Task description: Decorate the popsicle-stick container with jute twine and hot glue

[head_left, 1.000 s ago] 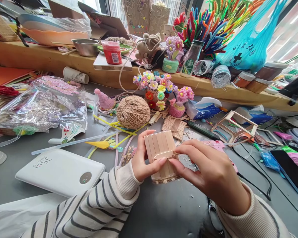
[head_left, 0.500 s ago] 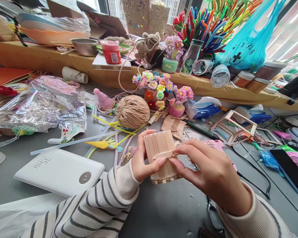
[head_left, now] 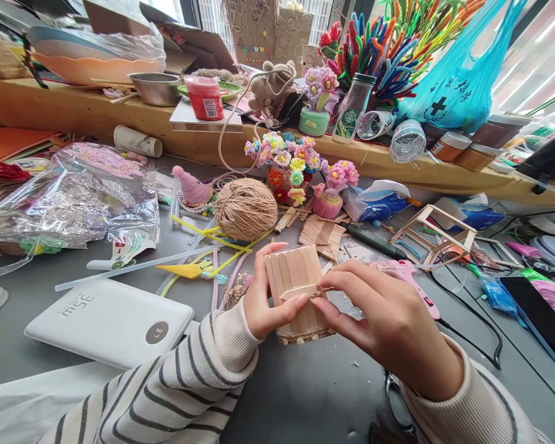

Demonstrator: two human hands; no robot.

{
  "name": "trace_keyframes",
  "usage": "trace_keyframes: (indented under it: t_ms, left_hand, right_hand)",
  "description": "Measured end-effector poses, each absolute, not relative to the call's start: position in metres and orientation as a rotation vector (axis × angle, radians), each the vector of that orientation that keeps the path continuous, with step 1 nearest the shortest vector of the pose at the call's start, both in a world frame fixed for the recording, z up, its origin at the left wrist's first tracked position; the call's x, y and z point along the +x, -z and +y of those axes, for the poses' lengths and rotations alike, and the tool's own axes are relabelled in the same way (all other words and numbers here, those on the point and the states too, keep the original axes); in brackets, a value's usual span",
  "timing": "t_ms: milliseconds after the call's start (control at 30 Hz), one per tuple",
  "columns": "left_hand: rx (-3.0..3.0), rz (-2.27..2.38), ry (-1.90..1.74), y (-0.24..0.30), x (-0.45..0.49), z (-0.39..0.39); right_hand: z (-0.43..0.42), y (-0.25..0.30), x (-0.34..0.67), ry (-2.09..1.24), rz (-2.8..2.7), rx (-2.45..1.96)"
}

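Observation:
A small piece made of pale craft sticks [head_left: 296, 269], set side by side, is tilted up over the table. Its lower edge carries a twine trim [head_left: 300, 337] with small light beads or knots. My left hand [head_left: 271, 302] is closed around its left side, with the thumb pressing on a short stick [head_left: 300, 291] that lies crosswise over the front. At this stick's right end, my right hand [head_left: 374, 311] pinches a thin brown strand of twine between thumb and index finger. The exact grip is partly hidden by the fingertips.
Behind my hands lie a twine ball [head_left: 246, 209] and fuzzy flowers [head_left: 287, 157]. A pink glue gun [head_left: 409, 280] with a black cord, a stick frame [head_left: 437, 237] and a phone [head_left: 539, 317] are at right. Scissors [head_left: 395, 401] lie nearest me; a white power bank [head_left: 106, 320] is left.
The whole view has shifted slightly. My right hand has turned a little, its fingertips still pinching at the crosswise stick's right end; the left hand keeps its hold.

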State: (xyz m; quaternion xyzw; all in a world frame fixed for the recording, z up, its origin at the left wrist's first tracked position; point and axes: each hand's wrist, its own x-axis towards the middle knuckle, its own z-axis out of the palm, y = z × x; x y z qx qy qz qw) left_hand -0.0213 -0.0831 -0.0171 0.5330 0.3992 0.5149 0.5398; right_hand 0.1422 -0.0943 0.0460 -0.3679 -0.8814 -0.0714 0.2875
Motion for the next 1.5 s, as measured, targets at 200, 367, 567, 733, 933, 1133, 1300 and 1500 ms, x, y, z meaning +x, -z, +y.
trace_keyframes:
  t_ms: [200,367,567,733,933,1133,1300,1500]
  left_hand:
    - [1.264,0.951,-1.241,0.016,-0.0206,-0.083]
    - [1.258,0.936,-1.243,0.0164,-0.02,-0.0827]
    - [1.243,0.918,-1.251,0.0172,-0.0202,-0.0819]
    - [1.223,0.932,-1.251,0.0167,-0.0201,-0.0821]
    - [1.226,0.947,-1.259,0.0175,-0.02,-0.0818]
    - [1.241,0.908,-1.255,0.0177,-0.0204,-0.0807]
    - [1.241,0.919,-1.251,0.0172,-0.0207,-0.0807]
    - [1.238,0.978,-1.26,0.016,-0.0198,-0.0818]
  right_hand:
    - [-0.0938,-0.0483,0.1431,0.186,-2.372,-0.971]
    - [-0.0944,-0.0476,0.1426,0.215,-2.359,-0.97]
    - [-0.0945,-0.0461,0.1417,0.249,-2.354,-0.981]
    - [-0.0943,-0.047,0.1426,0.229,-2.358,-0.979]
    - [-0.0934,-0.0488,0.1443,0.225,-2.367,-0.982]
    - [-0.0938,-0.0477,0.1433,0.241,-2.363,-0.982]
    - [-0.0928,-0.0468,0.1431,0.207,-2.359,-0.988]
    - [-0.0915,-0.0474,0.1453,0.171,-2.377,-1.003]
